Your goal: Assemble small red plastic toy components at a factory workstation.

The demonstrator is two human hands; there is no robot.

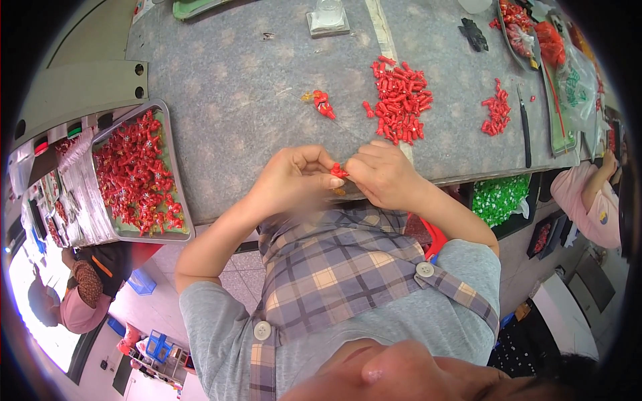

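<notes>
Fingers (317, 156) of left hand (292, 175) and right hand (384, 175) are pinched closed on a red piece (339, 172), presumably for steadiness, with red parts (401, 100) laid within reach.

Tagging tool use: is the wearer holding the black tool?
No: the black tool lies on the table; left hand and right hand meet at a red piece.

We hold our bare left forearm (227, 227) and right forearm (458, 210) slanting inward, toward each other. Our left hand (294, 177) pinches between its thumb (332, 182) and bent forefinger (319, 156); our right hand (388, 175), its back turned upward, curls its fingers (358, 168) just beside the left fingertips.
</notes>
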